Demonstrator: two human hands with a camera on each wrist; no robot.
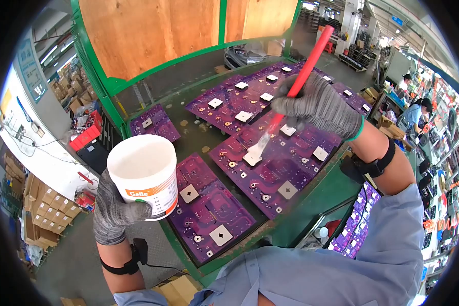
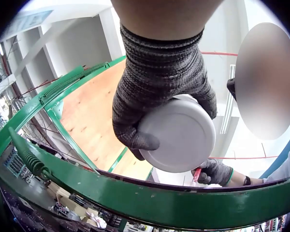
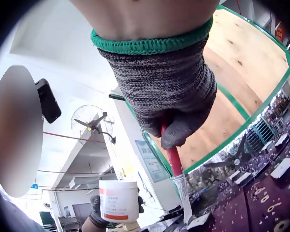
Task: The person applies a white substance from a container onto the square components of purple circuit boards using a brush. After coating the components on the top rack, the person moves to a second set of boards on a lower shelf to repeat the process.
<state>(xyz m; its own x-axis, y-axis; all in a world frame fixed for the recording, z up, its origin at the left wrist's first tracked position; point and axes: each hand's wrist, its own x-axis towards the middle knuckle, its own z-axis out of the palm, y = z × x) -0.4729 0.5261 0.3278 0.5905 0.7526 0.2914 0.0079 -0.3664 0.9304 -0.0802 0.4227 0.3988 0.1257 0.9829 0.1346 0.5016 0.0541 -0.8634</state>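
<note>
Biggest first. Green surface (image 1: 191, 140) carries several purple boards (image 1: 273, 176); they look loosely laid, so a knock from a forearm or the wrist cable (image 1: 163, 267) could shift one mid-stroke. White tub (image 1: 144, 179) is up off the surface by its left edge, mouth uncovered. Left hand (image 1: 116, 210) grips it round the side; if the knit glove slips on the smooth wall or the wrist rolls, contents could go over the nearest board. Brush (image 1: 307, 69) slants down over the middle board, right hand (image 1: 322, 106) clenched round its red handle. Too much load on the bristles (image 1: 260, 145), or too steep a push, could drip or smear past the white square pad (image 1: 251, 158) onto nearby components.

View differences: head looks into the tub mouth and shows the board layout. Left wrist alone shows the tub's plain round base, nothing under it, fingers wrapping its rim. Right wrist shows the thumb pressed along the handle and the bristles' flat end. Bristles appear to meet the pad, but blur there makes contact hard to confirm. Fill level: can't tell.
</note>
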